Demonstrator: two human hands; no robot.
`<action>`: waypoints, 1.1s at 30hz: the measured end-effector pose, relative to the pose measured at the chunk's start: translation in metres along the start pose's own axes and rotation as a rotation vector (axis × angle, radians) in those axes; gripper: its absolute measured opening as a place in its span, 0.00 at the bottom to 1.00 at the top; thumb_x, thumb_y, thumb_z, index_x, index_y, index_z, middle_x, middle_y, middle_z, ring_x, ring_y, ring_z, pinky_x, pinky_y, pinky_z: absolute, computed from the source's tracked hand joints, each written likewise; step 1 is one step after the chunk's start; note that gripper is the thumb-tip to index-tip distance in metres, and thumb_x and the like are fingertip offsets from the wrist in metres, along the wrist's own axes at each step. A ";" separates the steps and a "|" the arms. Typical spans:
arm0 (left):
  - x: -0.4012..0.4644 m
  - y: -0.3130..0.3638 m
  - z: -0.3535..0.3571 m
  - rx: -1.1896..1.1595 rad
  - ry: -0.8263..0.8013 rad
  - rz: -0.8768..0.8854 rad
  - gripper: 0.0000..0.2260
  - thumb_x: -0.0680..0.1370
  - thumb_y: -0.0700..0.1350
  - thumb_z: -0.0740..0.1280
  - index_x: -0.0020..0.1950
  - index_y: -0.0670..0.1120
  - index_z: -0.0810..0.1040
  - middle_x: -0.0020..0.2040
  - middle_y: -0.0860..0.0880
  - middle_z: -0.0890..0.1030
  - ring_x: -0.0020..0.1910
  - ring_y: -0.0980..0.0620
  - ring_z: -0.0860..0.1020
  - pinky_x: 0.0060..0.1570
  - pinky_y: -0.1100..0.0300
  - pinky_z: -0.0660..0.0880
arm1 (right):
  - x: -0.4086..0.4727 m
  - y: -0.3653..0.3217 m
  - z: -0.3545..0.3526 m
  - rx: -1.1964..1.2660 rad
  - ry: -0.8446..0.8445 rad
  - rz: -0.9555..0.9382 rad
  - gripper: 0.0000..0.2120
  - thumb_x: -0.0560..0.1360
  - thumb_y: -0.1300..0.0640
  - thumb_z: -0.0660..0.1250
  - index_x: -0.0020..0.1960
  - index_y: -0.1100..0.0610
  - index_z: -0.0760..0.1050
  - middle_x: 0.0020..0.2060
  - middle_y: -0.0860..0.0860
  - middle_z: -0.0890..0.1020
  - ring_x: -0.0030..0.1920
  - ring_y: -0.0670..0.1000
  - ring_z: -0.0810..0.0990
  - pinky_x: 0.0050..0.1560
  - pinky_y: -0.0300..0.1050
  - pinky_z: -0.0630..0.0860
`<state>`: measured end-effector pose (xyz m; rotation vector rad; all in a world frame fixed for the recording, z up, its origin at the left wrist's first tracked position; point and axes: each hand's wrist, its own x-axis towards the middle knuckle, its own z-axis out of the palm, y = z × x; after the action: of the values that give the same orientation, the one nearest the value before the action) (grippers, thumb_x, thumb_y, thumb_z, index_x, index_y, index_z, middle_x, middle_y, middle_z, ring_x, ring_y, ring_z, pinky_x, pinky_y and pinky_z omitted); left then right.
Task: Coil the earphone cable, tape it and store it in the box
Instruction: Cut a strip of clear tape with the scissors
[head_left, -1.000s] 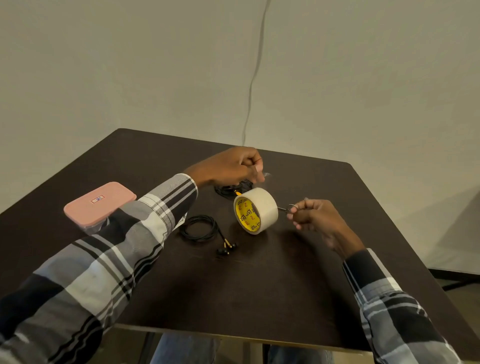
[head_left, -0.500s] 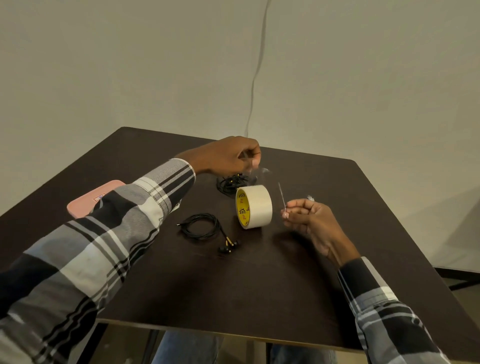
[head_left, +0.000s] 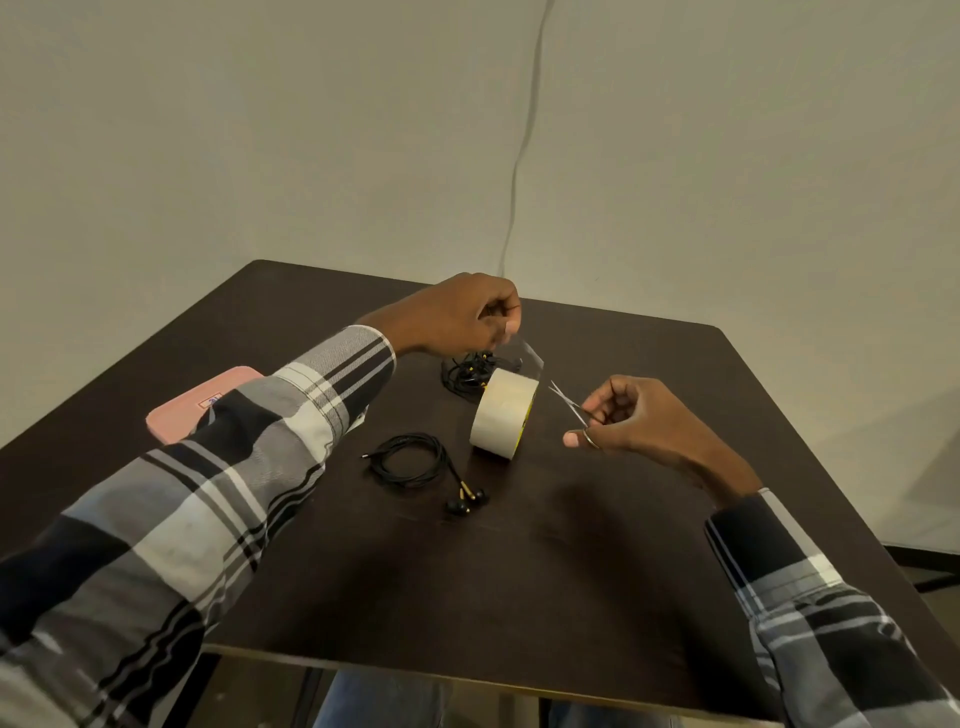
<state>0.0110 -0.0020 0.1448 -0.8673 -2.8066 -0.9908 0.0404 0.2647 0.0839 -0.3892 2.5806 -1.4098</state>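
I am seeing the scissors (head_left: 566, 404) now swinging toward the tape strip (head_left: 527, 356) — right hand (head_left: 631, 421) gripping them, left hand (head_left: 467, 317) pinching the strip off the tape roll (head_left: 503, 418). Cutting is imminent — the coiled earphone cable (head_left: 410, 460) is lying near-left of the roll, untaped, the pink box (head_left: 192, 410) far left.

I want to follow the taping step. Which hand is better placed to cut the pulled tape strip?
The right hand: it holds the scissors, blades aimed at the strip, which the left hand pinches up from the tape roll.
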 end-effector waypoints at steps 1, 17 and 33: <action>0.000 0.000 0.000 0.000 0.002 0.000 0.04 0.81 0.41 0.63 0.50 0.42 0.77 0.43 0.47 0.83 0.44 0.49 0.82 0.48 0.56 0.78 | 0.001 -0.001 -0.001 -0.017 0.000 -0.012 0.21 0.63 0.56 0.83 0.50 0.62 0.78 0.38 0.54 0.80 0.35 0.47 0.78 0.34 0.37 0.77; 0.003 -0.005 0.008 -0.013 0.064 0.065 0.10 0.71 0.47 0.77 0.42 0.46 0.78 0.43 0.51 0.83 0.44 0.55 0.81 0.49 0.63 0.78 | 0.004 -0.006 -0.002 -0.019 -0.005 -0.050 0.22 0.62 0.53 0.84 0.48 0.60 0.77 0.39 0.55 0.80 0.36 0.50 0.78 0.36 0.46 0.80; 0.002 -0.005 0.018 -0.280 0.125 0.110 0.09 0.72 0.37 0.76 0.40 0.36 0.77 0.42 0.44 0.86 0.45 0.50 0.85 0.53 0.58 0.79 | 0.007 -0.022 -0.017 -0.171 -0.057 -0.129 0.22 0.62 0.52 0.84 0.50 0.58 0.78 0.45 0.57 0.82 0.40 0.49 0.79 0.44 0.47 0.81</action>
<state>0.0090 0.0061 0.1279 -0.9366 -2.5257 -1.3902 0.0320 0.2645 0.1119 -0.6224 2.6802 -1.1988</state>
